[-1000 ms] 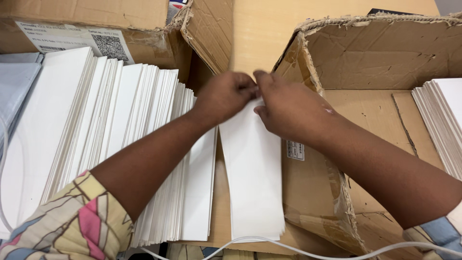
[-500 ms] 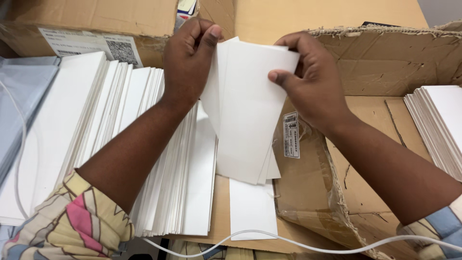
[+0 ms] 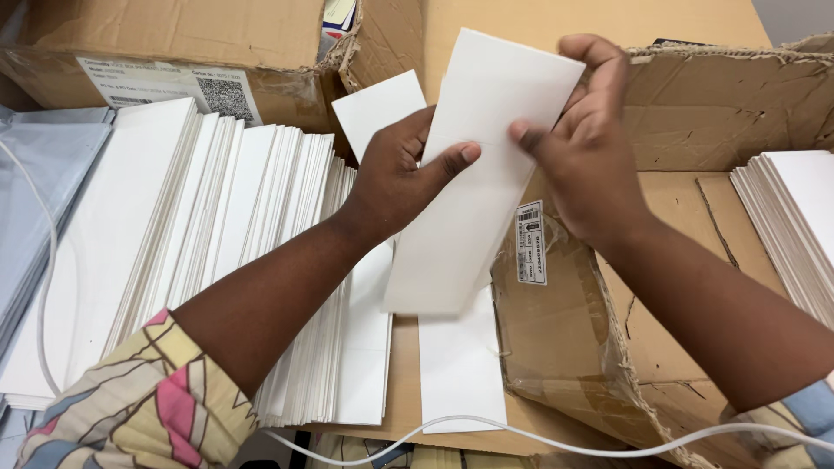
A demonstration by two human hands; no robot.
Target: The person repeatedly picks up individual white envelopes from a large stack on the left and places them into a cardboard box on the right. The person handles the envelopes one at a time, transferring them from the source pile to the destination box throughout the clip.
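Note:
Both hands hold white flat card sheets (image 3: 473,191) lifted above the boxes. My left hand (image 3: 401,169) grips the sheets at their left side, thumb on the front sheet, with a second sheet (image 3: 378,104) sticking out behind it. My right hand (image 3: 584,130) pinches the front sheet's upper right part. One more white sheet (image 3: 460,365) lies flat below them on the cardboard. To the left stands a long fanned stack of white sheets (image 3: 217,243), leaning on edge.
A torn open cardboard box (image 3: 695,113) sits at the right, with another stack of white sheets (image 3: 790,217) at its far right. A closed box (image 3: 165,52) with a label stands at the back left. A white cable (image 3: 556,439) runs along the bottom.
The hands have raised the sheets from the flat pile and tilted them to the right. One sheet has slid out behind the left hand, and the right hand has shifted to the top right corner.

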